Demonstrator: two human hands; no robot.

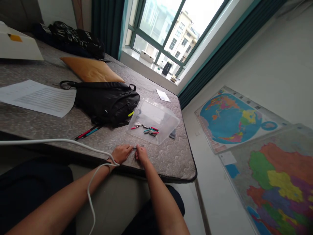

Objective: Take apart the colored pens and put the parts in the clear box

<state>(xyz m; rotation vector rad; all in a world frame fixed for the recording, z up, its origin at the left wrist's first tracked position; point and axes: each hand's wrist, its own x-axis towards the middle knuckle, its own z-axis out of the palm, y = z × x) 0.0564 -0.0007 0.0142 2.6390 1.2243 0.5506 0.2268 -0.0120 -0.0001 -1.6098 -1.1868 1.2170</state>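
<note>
Close to the front edge of the mattress (168,156), my left hand (122,153) and my right hand (141,154) meet with their fingers closed. Between them shows a short, dark, pen-like piece (134,148), pinched from both ends; its exact kind is too small to make out. Just beyond my hands sits a clear plastic bin (162,112). Several pens and pen parts (151,130) in red, teal, black and white lie in it. To the left, red and teal sticks (89,132) rest side by side on the mattress.
A black backpack (107,101) lies left of the bin, with a printed sheet (41,98) and a brown envelope (94,70) around it. A white cable (61,140) runs to my left wrist. A white card (163,95) lies farther back.
</note>
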